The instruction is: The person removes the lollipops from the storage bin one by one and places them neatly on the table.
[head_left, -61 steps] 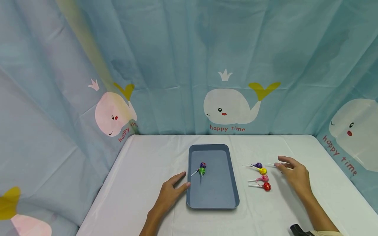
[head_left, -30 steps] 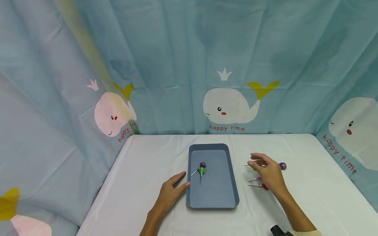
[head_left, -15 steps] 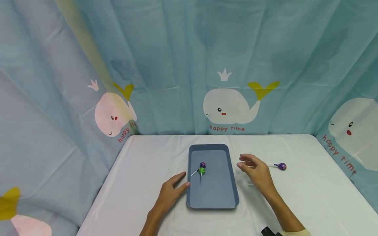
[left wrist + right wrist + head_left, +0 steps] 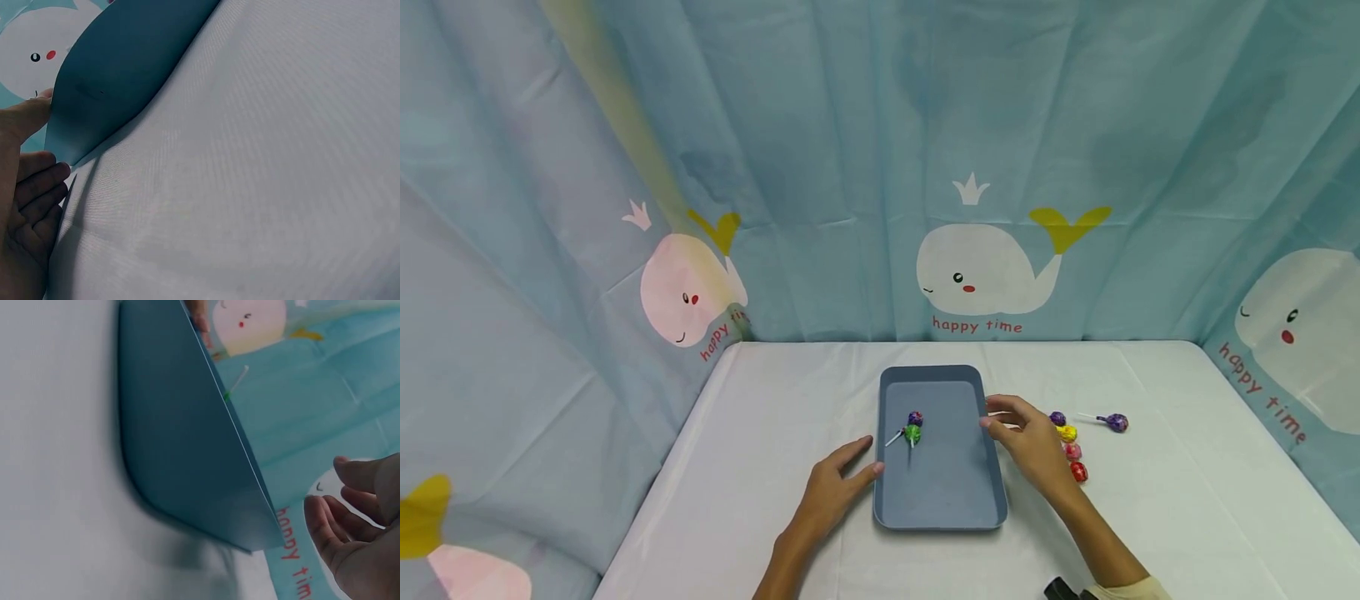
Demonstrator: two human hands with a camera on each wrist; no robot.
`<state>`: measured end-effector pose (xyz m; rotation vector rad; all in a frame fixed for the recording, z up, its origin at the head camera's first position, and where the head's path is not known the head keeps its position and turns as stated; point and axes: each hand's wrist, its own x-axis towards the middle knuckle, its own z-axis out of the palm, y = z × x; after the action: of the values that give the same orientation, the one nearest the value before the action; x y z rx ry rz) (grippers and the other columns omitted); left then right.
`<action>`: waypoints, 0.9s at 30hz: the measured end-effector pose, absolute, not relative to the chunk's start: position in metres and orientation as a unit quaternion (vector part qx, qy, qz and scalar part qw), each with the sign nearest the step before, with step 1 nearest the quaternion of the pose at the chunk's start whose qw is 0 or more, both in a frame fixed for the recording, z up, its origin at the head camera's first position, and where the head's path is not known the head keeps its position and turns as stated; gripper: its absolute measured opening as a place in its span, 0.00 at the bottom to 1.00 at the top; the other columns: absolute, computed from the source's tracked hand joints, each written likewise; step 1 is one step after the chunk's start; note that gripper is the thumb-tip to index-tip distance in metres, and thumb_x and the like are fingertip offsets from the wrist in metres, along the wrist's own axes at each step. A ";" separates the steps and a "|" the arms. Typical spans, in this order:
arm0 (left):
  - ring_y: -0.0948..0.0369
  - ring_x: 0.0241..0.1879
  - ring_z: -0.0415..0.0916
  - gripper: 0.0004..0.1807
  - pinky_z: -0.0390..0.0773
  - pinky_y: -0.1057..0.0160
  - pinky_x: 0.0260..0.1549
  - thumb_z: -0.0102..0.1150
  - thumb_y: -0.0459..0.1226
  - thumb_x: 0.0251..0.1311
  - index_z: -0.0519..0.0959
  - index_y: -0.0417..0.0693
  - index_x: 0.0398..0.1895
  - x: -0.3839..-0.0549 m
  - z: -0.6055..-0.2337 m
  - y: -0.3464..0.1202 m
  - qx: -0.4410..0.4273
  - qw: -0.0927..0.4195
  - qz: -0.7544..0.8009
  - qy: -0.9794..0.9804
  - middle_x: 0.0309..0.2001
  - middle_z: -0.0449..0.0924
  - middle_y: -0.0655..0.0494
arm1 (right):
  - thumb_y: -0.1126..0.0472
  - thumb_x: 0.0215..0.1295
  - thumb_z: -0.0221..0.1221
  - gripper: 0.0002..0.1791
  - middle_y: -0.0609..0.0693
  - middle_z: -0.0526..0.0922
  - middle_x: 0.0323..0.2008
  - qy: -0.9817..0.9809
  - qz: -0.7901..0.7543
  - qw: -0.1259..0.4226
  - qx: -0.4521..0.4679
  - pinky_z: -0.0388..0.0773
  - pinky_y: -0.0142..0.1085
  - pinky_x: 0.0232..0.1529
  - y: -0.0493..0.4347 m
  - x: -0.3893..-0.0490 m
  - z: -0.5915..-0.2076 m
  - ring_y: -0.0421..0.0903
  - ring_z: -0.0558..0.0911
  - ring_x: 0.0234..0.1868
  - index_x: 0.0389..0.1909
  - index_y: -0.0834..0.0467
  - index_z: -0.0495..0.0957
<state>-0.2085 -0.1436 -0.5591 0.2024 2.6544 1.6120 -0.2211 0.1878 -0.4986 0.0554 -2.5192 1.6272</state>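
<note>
My left hand (image 4: 831,493) rests at the left side of a blue-grey tray (image 4: 943,500), thumb and index finger at its rim. In the left wrist view this hand (image 4: 28,206) has loosely bent fingers by the tray wall. My right hand (image 4: 1033,442) is at the tray's right rim; in the right wrist view it (image 4: 359,528) holds nothing, thumb and fingers apart. Inside the tray lie a purple lollipop (image 4: 915,417) and a green lollipop (image 4: 913,433). Beyond the right hand are purple (image 4: 1057,418), yellow (image 4: 1067,433), pink (image 4: 1073,451) and red (image 4: 1078,472) lollipops, sticks hidden.
Another purple lollipop (image 4: 1117,422) lies alone farther right, its stick pointing left. A white cloth covers the table (image 4: 790,392). Behind and beside it hangs a blue curtain (image 4: 850,167) with whale prints.
From beside the separate purple lollipop at the right, my right hand has moved left over the lollipop column to the tray's right rim. The left hand and tray have stayed put.
</note>
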 end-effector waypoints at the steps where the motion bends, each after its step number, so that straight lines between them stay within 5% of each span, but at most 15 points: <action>1: 0.49 0.78 0.66 0.39 0.64 0.42 0.78 0.70 0.61 0.63 0.77 0.56 0.74 -0.209 -0.559 -0.144 0.065 0.014 0.518 0.853 0.73 0.76 0.57 | 0.52 0.73 0.69 0.24 0.55 0.86 0.59 -0.838 0.542 0.071 0.018 0.85 0.27 0.56 0.186 -0.222 -0.499 0.54 0.87 0.57 0.64 0.58 0.82; 8: 0.49 0.78 0.66 0.39 0.64 0.41 0.79 0.70 0.61 0.64 0.77 0.56 0.74 -0.209 -0.560 -0.143 0.065 0.015 0.516 0.854 0.73 0.76 0.57 | 0.54 0.73 0.69 0.22 0.52 0.88 0.57 -0.840 0.538 0.060 0.016 0.86 0.43 0.62 0.171 -0.225 -0.504 0.52 0.87 0.57 0.63 0.58 0.82; 22: 0.49 0.78 0.66 0.39 0.63 0.42 0.79 0.70 0.60 0.64 0.77 0.55 0.74 -0.208 -0.557 -0.143 0.064 0.017 0.524 0.849 0.73 0.76 0.57 | 0.55 0.71 0.71 0.20 0.51 0.89 0.52 -0.840 0.542 0.037 0.005 0.88 0.45 0.53 0.145 -0.235 -0.510 0.51 0.87 0.53 0.59 0.57 0.85; 27: 0.50 0.78 0.66 0.39 0.63 0.43 0.79 0.71 0.60 0.63 0.77 0.55 0.74 -0.208 -0.558 -0.143 0.062 0.016 0.524 0.849 0.73 0.76 0.57 | 0.55 0.69 0.72 0.20 0.51 0.89 0.51 -0.832 0.554 0.031 0.012 0.89 0.39 0.48 0.140 -0.238 -0.514 0.50 0.88 0.52 0.58 0.57 0.86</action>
<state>-0.2076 -0.1433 -0.5576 0.1913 2.6417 1.6299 -0.2376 0.1399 -0.5142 0.0371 -2.5616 1.7074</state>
